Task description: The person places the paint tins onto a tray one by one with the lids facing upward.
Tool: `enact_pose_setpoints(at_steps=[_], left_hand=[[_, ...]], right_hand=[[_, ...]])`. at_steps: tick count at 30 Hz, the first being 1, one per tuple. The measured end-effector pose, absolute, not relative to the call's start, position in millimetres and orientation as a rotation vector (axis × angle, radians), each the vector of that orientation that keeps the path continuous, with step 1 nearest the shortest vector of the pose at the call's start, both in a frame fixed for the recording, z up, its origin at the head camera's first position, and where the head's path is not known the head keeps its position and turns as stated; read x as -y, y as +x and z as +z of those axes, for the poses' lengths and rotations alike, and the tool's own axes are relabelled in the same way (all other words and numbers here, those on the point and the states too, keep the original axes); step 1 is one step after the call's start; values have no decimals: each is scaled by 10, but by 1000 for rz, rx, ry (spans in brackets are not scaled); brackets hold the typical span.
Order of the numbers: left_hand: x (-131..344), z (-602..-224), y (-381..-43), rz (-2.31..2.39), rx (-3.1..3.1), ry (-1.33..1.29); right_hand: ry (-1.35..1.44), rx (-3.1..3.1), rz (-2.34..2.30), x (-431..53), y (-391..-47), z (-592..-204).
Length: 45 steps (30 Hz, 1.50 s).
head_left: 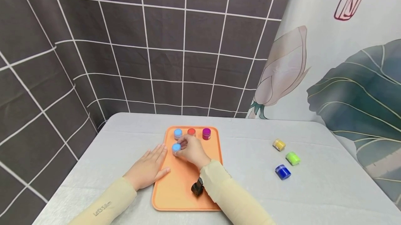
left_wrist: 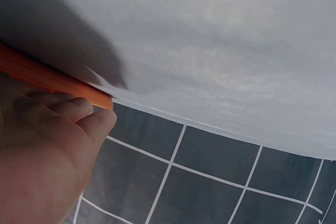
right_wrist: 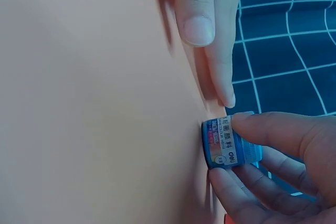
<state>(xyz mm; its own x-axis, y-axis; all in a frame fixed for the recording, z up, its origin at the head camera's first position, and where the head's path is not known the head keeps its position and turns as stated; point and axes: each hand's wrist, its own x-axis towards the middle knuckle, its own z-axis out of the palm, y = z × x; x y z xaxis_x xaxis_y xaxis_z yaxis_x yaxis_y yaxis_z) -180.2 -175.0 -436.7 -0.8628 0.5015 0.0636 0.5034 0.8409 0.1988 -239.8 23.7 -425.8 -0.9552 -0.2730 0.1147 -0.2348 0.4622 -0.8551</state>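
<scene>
An orange tray (head_left: pixel 175 195) lies on the table. My right hand (head_left: pixel 192 152) pinches a light blue paint jar (right_wrist: pixel 223 142) between thumb and fingers, upright at the tray's surface near its left side. Along the tray's far edge stand another light blue jar (head_left: pixel 178 134), a red jar (head_left: pixel 191 132), partly hidden by the right hand, and a purple jar (head_left: pixel 206 134). My left hand (head_left: pixel 145 169) rests with fingers extended along the tray's left rim, its thumb reaching over the tray.
On the white-covered table (head_left: pixel 244 190), right of the tray, a yellow jar (head_left: pixel 278 144), a green jar (head_left: pixel 292 158) and a dark blue jar (head_left: pixel 283 172) lie on their sides. A dark gridded curtain (head_left: pixel 163 61) hangs behind the table.
</scene>
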Motion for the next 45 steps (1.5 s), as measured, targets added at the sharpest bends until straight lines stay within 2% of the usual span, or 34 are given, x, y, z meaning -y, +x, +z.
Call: enact_pose_setpoints(at_steps=[14, 23, 37, 45], left_hand=[[1775, -4397, -1806, -329, 3001, -818], [1783, -4400, -1801, -312, 2995, -814], [1792, -4407, -1800, -312, 2993, -814], [1779, -4376, -1789, -316, 3004, -816]], right_hand=[[-465, -2647, -1535, -263, -2377, -4250], [-533, -2662, -1553, -442, -2323, -4127], [-620, -2995, -1418, -1031, -2331, -3969], [-549, -3131, -1287, -1456, -2357, -3952]])
